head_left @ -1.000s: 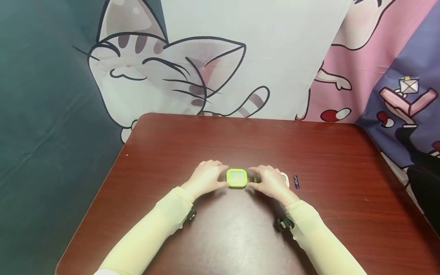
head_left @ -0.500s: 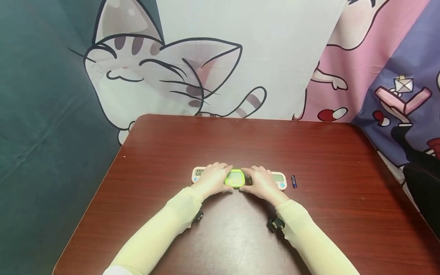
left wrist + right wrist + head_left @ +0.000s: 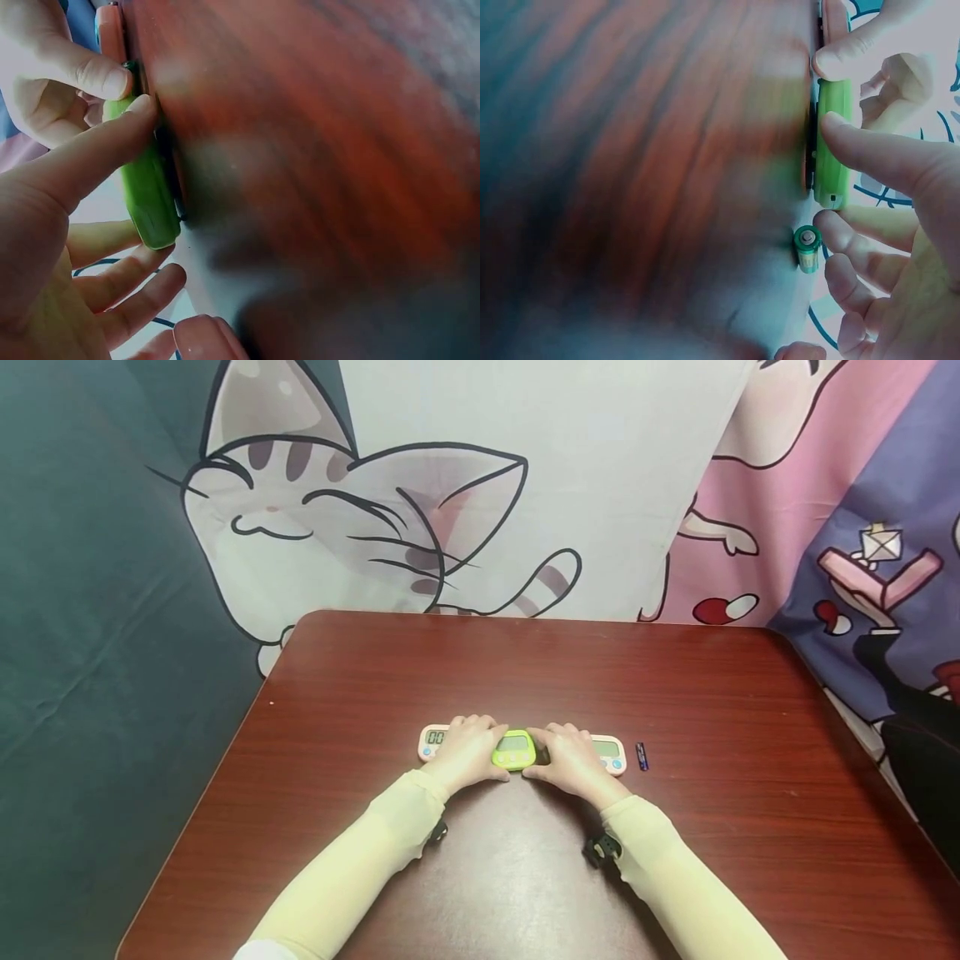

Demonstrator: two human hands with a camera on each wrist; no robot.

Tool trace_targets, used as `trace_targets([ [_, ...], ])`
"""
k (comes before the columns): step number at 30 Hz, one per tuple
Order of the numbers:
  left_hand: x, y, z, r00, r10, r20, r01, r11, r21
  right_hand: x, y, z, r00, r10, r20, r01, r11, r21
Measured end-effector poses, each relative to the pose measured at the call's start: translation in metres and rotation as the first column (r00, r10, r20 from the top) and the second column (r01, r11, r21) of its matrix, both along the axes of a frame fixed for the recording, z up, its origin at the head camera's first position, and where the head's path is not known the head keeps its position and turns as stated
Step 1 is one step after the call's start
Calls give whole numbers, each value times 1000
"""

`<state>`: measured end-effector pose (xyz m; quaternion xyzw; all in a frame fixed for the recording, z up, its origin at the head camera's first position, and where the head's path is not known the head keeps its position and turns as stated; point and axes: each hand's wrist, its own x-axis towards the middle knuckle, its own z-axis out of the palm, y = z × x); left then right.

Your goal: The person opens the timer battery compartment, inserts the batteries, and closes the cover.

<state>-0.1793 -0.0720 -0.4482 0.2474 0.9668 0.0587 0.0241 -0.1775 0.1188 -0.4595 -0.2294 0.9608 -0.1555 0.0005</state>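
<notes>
A lime-green digital timer (image 3: 513, 751) with a grey display sits at mid-table between my hands. My left hand (image 3: 465, 753) pinches its left end, the thumb along the near edge and fingers at the far side, as the left wrist view shows on the green case (image 3: 150, 195). At the right end, my right hand (image 3: 572, 762) grips it likewise, thumb on the near edge of the case (image 3: 834, 172). A white timer (image 3: 431, 742) with digits showing pokes out behind my left hand. Another white timer (image 3: 611, 754) is partly covered by my right hand.
A dark blue battery (image 3: 642, 757) lies right of the right-hand white timer. Close to my right fingers is a green battery (image 3: 808, 249), hidden in the head view. The brown table (image 3: 510, 877) meets a cartoon-printed cloth (image 3: 600, 510) at the back.
Both hands have closed in on the green timer's ends, the left moving right and the right moving slightly left. More of both white timers now shows. The head view has shifted slightly.
</notes>
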Motion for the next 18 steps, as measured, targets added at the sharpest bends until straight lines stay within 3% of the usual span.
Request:
trace_targets([
  [10, 0, -3, 0, 1000, -6, 2, 5, 998, 57, -1, -1, -1, 1000, -11, 10, 11, 1000, -25],
  [18, 1, -6, -1, 999, 0, 45, -7, 989, 149, 3, -1, 3, 1000, -11, 10, 12, 997, -77],
])
